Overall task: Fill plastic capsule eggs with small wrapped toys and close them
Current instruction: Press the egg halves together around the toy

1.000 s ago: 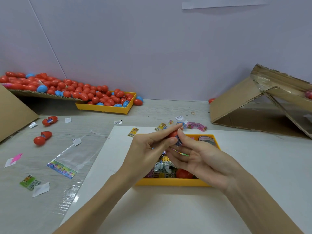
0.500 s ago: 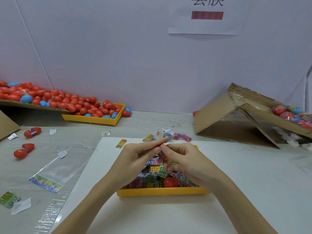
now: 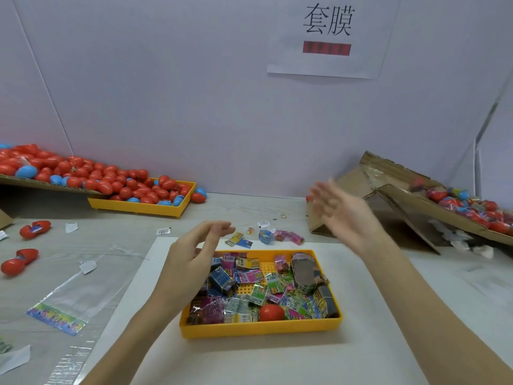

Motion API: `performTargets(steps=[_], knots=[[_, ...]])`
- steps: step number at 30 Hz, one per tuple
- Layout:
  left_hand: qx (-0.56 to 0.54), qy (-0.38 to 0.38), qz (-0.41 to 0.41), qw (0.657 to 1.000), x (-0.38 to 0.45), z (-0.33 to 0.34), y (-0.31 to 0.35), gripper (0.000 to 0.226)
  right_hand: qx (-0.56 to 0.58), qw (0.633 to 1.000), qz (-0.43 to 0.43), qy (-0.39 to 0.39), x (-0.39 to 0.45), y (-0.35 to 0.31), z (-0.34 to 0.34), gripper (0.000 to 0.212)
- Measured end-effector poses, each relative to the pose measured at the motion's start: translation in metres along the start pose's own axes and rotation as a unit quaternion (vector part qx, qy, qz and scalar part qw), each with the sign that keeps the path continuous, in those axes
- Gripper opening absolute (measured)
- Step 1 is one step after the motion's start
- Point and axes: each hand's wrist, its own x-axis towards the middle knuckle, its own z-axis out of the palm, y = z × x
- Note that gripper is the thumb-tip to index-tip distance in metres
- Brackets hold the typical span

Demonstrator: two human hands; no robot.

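A yellow tray (image 3: pixel 258 327) in front of me holds several small wrapped toys (image 3: pixel 249 284) and one closed red egg (image 3: pixel 271 312). My left hand (image 3: pixel 191 257) hovers over the tray's left edge with loosely curved fingers and holds nothing. My right hand (image 3: pixel 344 215) is raised to the right, blurred, fingers spread and empty. Beyond it, a blurred red egg (image 3: pixel 417 184) is just above the cardboard ramp (image 3: pixel 402 204). Closed eggs (image 3: pixel 472 207) lie piled lower on that ramp.
A heap of red and blue eggs (image 3: pixel 111 182) spills from cardboard into a far-left yellow tray (image 3: pixel 138 211). Two open red eggs (image 3: pixel 34 229) (image 3: pixel 19 261) and a clear bag (image 3: pixel 69 295) lie left. Loose wrapped toys (image 3: pixel 277 234) sit behind the near tray.
Both hands held a red egg together over the tray. They have parted: my right hand swung up and right and let the egg go, my left hand stayed, empty. The view tilted up.
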Motion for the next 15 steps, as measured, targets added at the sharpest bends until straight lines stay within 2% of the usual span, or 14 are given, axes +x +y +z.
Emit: performTargets(steps=[2,4,6,10,12,14,15], knots=[[0.015,-0.005,0.0,1.0,0.0,0.0,-0.002,0.03,-0.061,0.998,-0.007,-0.019,-0.016,0.029,-0.004,0.024],[0.056,-0.025,0.017,0.998,-0.001,-0.001,-0.005,0.019,-0.119,0.992,-0.041,-0.024,-0.031,0.049,-0.001,0.021],[0.126,-0.06,0.064,0.988,-0.002,-0.002,-0.008,0.014,-0.226,0.97,-0.087,-0.029,-0.042,0.059,0.007,0.022],[0.274,-0.172,0.137,0.936,-0.008,0.006,-0.009,0.034,-0.397,0.903,-0.151,-0.072,-0.057,0.068,0.018,0.016],[0.305,-0.19,0.144,0.922,-0.01,0.009,-0.008,0.033,-0.491,0.848,-0.183,-0.084,-0.061,0.073,0.021,0.013],[0.258,-0.164,0.125,0.944,-0.008,0.009,-0.006,0.022,-0.555,0.797,-0.217,-0.098,-0.064,0.079,0.024,0.012],[0.212,-0.138,0.098,0.962,-0.006,0.008,-0.006,0.018,-0.57,0.783,-0.226,-0.106,-0.065,0.081,0.025,0.011]])
